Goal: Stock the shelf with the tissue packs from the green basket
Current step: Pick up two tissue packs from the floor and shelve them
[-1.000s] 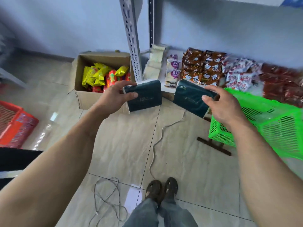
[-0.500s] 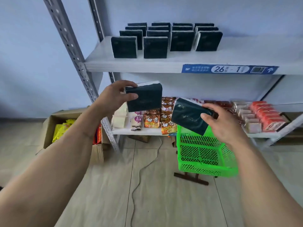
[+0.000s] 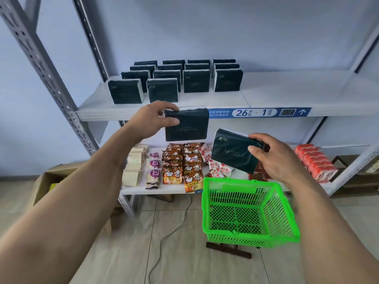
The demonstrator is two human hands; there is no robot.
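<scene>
The left hand pinches a dark tissue pack by its left edge, thumb on the front face; the pack hangs upright and square to the camera, long axis running left to right, just in front of the upper shelf lip. Lower and to the right, the right hand grips a second tissue pack by its right end, this one tilted with its left end raised. On the upper shelf stand four rows of stocked packs, upright and facing out, filling its left part. Below, the lower shelf carries snack packets and red boxes. The green basket sits on the floor near the right hand, with nothing visible inside. A cardboard box sits at far left.
</scene>
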